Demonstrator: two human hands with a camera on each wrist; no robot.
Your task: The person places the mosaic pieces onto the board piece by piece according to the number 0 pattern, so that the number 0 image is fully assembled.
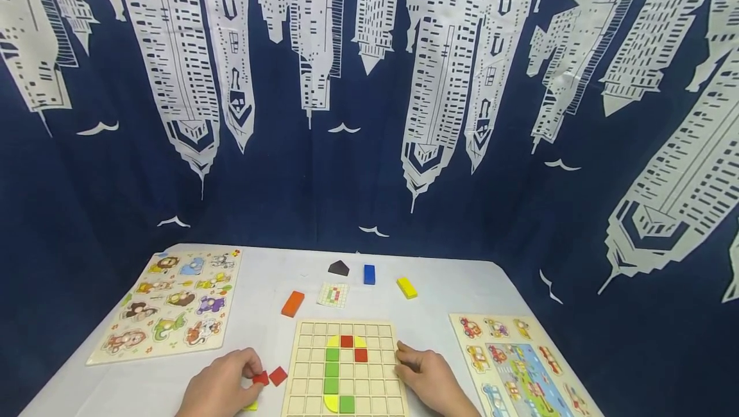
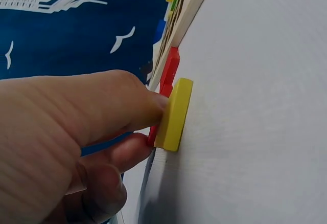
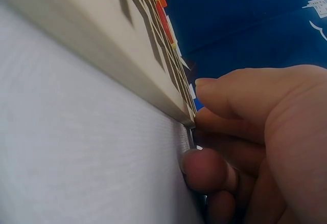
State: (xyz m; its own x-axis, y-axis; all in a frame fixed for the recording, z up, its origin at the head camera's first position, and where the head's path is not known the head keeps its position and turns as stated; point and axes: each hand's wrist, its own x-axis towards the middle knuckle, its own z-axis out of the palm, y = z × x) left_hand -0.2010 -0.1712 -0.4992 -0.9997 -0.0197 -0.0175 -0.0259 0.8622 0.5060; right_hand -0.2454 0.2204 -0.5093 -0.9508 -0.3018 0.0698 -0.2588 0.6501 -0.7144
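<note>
My left hand point(image 1: 222, 382) pinches a small red square tile point(image 1: 261, 378) between thumb and fingers. Another red tile point(image 1: 278, 376) lies just right of it, and a yellow piece point(image 2: 174, 115) is close by the thumb, mostly covered in the head view. In the middle is a wooden grid board point(image 1: 378, 386) with green tiles point(image 1: 331, 369), red tiles point(image 1: 360, 355) and yellow rounded pieces point(image 1: 331, 402) set in its squares. The right hand point(image 1: 430, 375) touches the board's right edge, its fingers loosely bent.
Behind the board lie a pattern card point(image 1: 333, 295), an orange block point(image 1: 292, 303), a blue block point(image 1: 369, 274), a yellow block point(image 1: 407, 288) and a dark piece point(image 1: 339, 267). An animal puzzle point(image 1: 167, 305) lies left, a vehicle puzzle point(image 1: 519, 365) right.
</note>
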